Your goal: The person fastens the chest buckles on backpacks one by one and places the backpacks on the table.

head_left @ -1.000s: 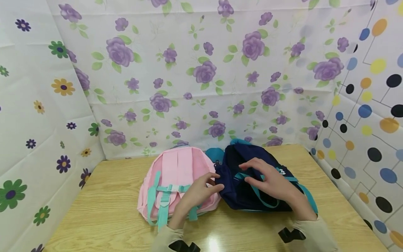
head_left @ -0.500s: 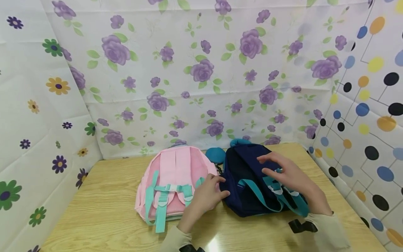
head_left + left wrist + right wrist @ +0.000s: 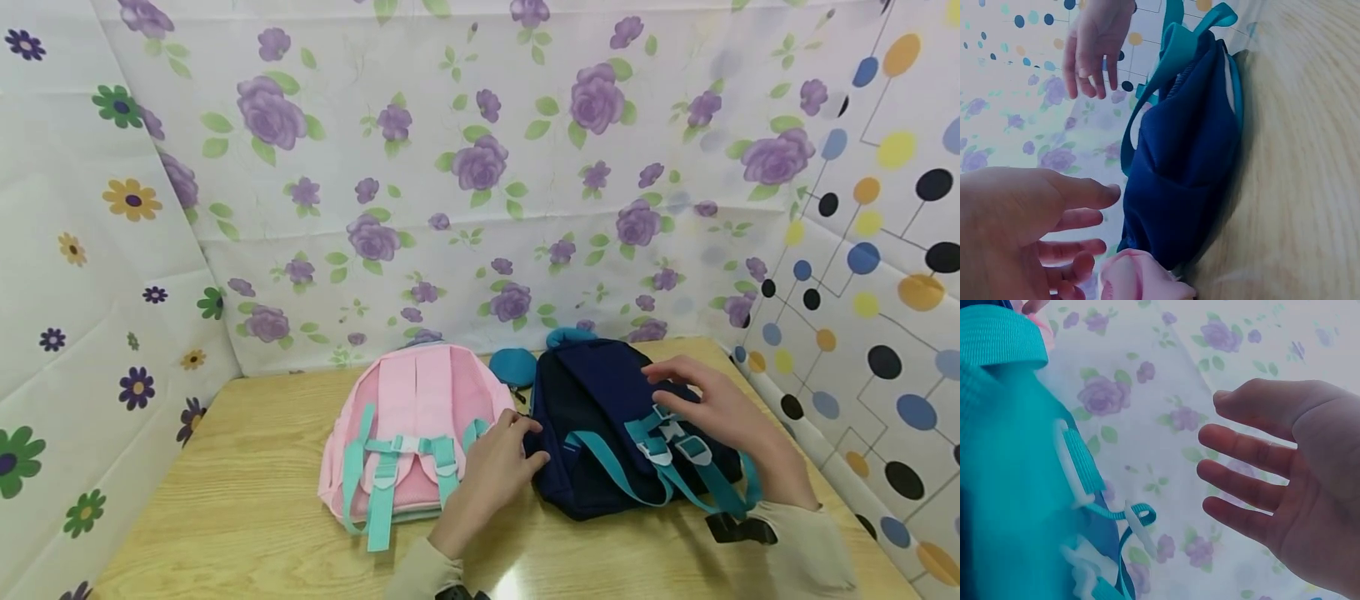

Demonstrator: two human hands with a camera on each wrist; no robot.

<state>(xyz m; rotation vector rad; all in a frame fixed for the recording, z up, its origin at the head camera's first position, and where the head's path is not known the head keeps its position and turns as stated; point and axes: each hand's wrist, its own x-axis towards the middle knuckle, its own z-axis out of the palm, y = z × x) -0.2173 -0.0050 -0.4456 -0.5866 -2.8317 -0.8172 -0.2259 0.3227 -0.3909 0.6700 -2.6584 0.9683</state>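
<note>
A navy backpack (image 3: 600,371) lies on the table with its shoulder straps facing up. Its teal straps (image 3: 611,462) and white buckles trail over the right side. My left hand (image 3: 495,467) hovers between this bag and a pink backpack (image 3: 416,387); in the left wrist view the left hand (image 3: 1029,219) has loosely bent fingers, with nothing between them. Above the navy bag's right side is my right hand (image 3: 712,408). The right wrist view shows the right hand (image 3: 1297,469) with spread fingers, apart from the teal webbing (image 3: 1004,337).
A teal round pouch (image 3: 513,367) sits between the two bags at the back. The wooden table (image 3: 247,467) meets a flowered cloth backdrop (image 3: 420,108) behind, with a dotted cloth (image 3: 862,350) on the right.
My right hand has moved right, off the navy bag's middle. The straps and buckles now lie spread out in view. My left hand has shifted slightly right and down.
</note>
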